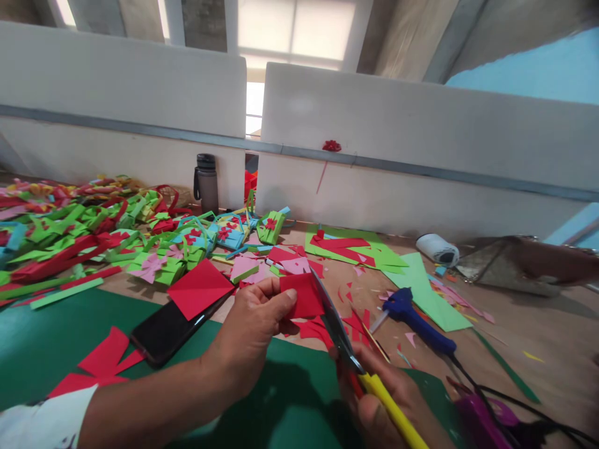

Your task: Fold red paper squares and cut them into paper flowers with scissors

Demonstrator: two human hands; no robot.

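Observation:
Between the thumb and fingers of my left hand (255, 330) is a small folded piece of red paper (304, 294). My right hand (381, 386) grips a pair of scissors (344, 343) with yellow and red handles. The scissor blades point up and lie against the right edge of the red paper; whether they are cutting cannot be made out. A red paper square (199, 288) rests on a black phone (173, 333) left of my left hand. Red petal-shaped paper pieces (105, 358) lie at lower left on the green mat (276, 399).
A blue glue gun (418, 321) with a cord lies to the right, beside light green paper (433, 293). Paper baskets (163, 265) and strips pile up at left. A dark bottle (206, 184) stands by the white partition (140, 81). Red scraps (316, 330) lie between my hands.

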